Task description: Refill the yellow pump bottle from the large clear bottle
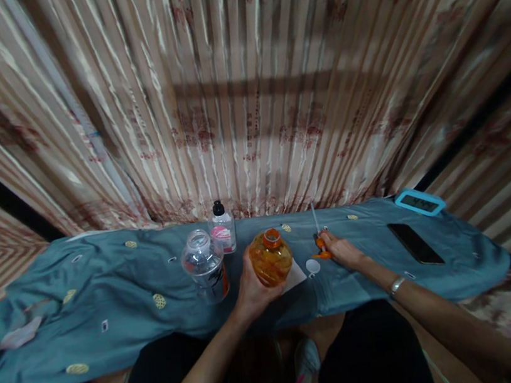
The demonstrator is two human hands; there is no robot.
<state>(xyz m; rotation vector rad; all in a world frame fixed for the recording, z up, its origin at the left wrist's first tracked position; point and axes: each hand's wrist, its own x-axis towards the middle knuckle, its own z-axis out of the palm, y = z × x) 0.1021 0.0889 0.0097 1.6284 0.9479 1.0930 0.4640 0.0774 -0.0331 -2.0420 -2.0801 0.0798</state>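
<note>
My left hand is wrapped round the side of a rounded, see-through bottle with orange colouring and an open neck at the top. My right hand has its fingers closed at an orange piece, which looks like a nozzle or pump head. A thin pale tube sticks up from that hand towards the curtain. Just left of the hand lies a small white disc on the cloth. Under the bottle a sheet of white paper partly shows.
Left of the bottle stand a clear plastic container and a black-capped bottle. A phone and a blue-framed digital clock lie at the right on the teal cloth. A striped curtain hangs behind; crumpled white material lies far left.
</note>
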